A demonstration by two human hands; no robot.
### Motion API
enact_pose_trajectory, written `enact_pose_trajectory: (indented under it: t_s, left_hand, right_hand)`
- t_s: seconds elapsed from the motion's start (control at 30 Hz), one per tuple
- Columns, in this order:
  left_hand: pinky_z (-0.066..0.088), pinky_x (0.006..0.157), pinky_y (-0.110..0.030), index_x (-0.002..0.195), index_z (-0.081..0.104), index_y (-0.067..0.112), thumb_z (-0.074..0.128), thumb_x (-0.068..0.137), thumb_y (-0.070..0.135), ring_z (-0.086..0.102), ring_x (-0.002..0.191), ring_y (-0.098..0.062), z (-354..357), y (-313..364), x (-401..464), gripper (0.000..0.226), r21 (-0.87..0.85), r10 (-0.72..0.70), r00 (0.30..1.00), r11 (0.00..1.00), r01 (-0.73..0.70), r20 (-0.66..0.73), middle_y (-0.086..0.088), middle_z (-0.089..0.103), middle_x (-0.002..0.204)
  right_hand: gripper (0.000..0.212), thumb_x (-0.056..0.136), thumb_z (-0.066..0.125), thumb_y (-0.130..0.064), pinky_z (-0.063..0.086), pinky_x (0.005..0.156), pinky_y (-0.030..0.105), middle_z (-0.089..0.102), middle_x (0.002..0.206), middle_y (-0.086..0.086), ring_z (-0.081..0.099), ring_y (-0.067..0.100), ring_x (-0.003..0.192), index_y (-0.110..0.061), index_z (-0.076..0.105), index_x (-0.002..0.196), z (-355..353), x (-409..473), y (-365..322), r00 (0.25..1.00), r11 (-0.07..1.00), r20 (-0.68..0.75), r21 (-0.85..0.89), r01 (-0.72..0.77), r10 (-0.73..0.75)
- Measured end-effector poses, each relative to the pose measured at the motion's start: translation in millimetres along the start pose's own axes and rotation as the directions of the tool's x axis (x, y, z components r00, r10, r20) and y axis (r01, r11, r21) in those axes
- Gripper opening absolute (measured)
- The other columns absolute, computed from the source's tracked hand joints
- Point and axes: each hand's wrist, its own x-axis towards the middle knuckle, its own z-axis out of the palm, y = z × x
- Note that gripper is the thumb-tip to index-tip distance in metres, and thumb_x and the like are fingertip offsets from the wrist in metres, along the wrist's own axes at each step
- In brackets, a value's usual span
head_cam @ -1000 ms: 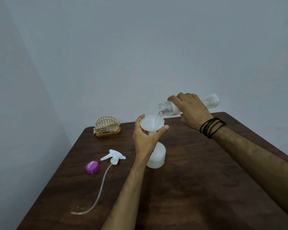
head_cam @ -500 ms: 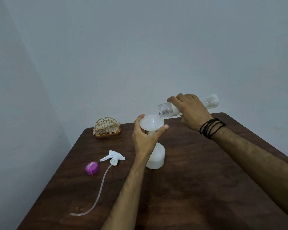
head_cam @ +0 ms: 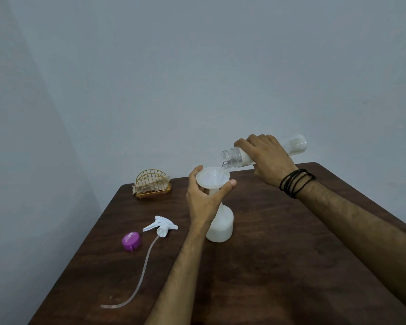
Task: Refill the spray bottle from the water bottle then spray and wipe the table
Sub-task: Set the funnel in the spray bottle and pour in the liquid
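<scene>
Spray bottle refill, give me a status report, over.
Left hand holds funnel on spray bottle. Right hand tips water bottle, pouring. Nothing blocking; sprayer head lies aside.

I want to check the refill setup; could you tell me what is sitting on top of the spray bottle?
A white funnel sits in the spray bottle neck, steadied by the left hand, which hides the joint.

On the dark wooden bench [head_cam: 279, 266], the white plastic spray bottle [head_cam: 220, 227] stands centre; the white trigger sprayer head [head_cam: 161, 227] and round purple cap [head_cam: 131, 240] lie left, the gold wire napkin holder [head_cam: 151, 184] far left.

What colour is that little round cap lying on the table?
The cap is purple, seen in the head view.
</scene>
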Motion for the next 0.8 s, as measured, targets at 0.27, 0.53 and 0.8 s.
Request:
enact_pose_trajectory:
  t_s: [0.27,0.53,0.8]
  left_hand:
    - [0.055,0.099,-0.034,0.142,0.047,0.026,0.086,0.048,0.064,0.054,0.123,-0.013,0.7,0.6,0.0,0.109,0.004,-0.009,1.0,1.0,0.009,-0.006,0.006,0.054,0.134]
    - [0.054,0.1,-0.033,0.142,0.046,0.025,0.087,0.049,0.063,0.054,0.122,-0.011,2.6,-1.0,-2.4,0.109,0.0,-0.028,1.0,1.0,0.028,0.0,0.008,0.054,0.134]
    - [0.052,0.103,-0.034,0.143,0.046,0.024,0.093,0.06,0.047,0.05,0.124,-0.012,1.1,-2.0,-1.1,0.099,0.026,-0.022,1.0,0.999,0.022,-0.003,0.006,0.052,0.138]
  right_hand:
    - [0.06,0.065,0.059,0.007,0.043,0.084,0.04,0.057,0.095,0.002,0.052,0.026,0.08,-0.02,0.054,0.118,-0.8,0.9,-1.3,1.0,1.0,0.0,-0.001,0.01,-0.01]
    - [0.061,0.064,0.059,0.008,0.043,0.083,0.04,0.056,0.094,0.002,0.052,0.026,0.079,-0.021,0.054,0.118,1.3,-0.1,-0.2,1.0,1.0,0.003,-0.01,0.007,-0.007]
    - [0.061,0.064,0.06,0.008,0.043,0.083,0.041,0.056,0.094,0.002,0.052,0.025,0.08,-0.02,0.055,0.118,0.3,0.9,0.7,1.0,1.0,-0.002,-0.018,0.013,-0.013]
